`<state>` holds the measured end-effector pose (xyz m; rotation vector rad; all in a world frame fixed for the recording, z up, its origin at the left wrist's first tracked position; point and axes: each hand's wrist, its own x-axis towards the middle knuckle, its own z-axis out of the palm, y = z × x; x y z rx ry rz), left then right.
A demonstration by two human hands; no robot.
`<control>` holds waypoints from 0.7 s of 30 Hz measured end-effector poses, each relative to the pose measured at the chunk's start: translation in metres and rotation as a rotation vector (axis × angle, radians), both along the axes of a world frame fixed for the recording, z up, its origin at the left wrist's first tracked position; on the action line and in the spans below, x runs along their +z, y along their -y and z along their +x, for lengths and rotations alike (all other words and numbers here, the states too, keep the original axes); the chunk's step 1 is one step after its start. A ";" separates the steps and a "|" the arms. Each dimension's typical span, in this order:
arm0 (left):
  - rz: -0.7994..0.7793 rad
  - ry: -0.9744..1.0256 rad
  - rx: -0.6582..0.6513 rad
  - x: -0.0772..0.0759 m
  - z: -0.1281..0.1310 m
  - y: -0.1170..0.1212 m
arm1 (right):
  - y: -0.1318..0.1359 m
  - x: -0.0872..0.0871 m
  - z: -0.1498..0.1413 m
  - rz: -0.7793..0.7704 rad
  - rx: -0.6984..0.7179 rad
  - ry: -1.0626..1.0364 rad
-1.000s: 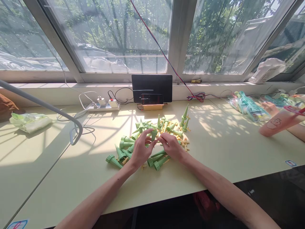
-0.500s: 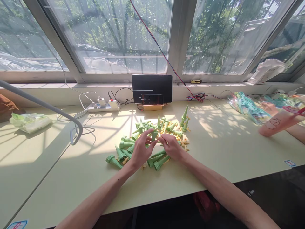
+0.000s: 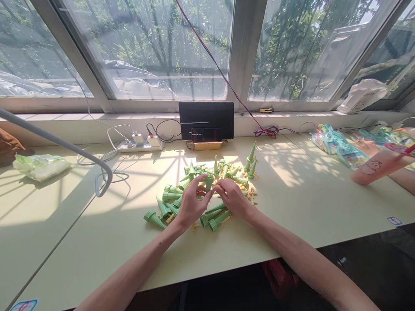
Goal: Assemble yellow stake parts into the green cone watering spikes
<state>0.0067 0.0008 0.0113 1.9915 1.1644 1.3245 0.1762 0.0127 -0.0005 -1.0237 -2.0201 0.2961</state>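
Near the middle of the head view, between the two hands above the worktop [image 3: 292, 203], is a hollow green cone [image 3: 209, 184], wide end up, its lower part hidden by fingers. The left hand [image 3: 193, 201] curls around it, thumb and fingertips closed on its sides. The right hand [image 3: 234, 198] sits just beside it, thumb and forefinger pinched together on a small yellow piece [image 3: 214, 186], mostly covered. Loose green cones [image 3: 155, 218] and yellow fittings [image 3: 252, 195] crowd around and beneath both hands, while an upright pair of cones [image 3: 250, 162] stands at the pile's far right. Behind the pile, a phone [image 3: 206, 134] leans before a dark screen [image 3: 206, 113]. Left of these lies a power strip [image 3: 141, 147]; well to the right, a pink cup [image 3: 372, 167] tilts beside another person's hand [image 3: 367, 147].
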 end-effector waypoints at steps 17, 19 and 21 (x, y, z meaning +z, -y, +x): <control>0.049 -0.105 0.052 -0.003 0.001 0.003 | 0.000 -0.005 -0.001 -0.065 0.021 -0.026; 0.079 -0.116 0.062 -0.004 0.001 0.002 | 0.000 -0.006 -0.001 -0.079 0.030 -0.042; 0.105 -0.125 0.066 -0.004 0.001 0.002 | 0.000 -0.007 -0.001 -0.093 0.034 -0.048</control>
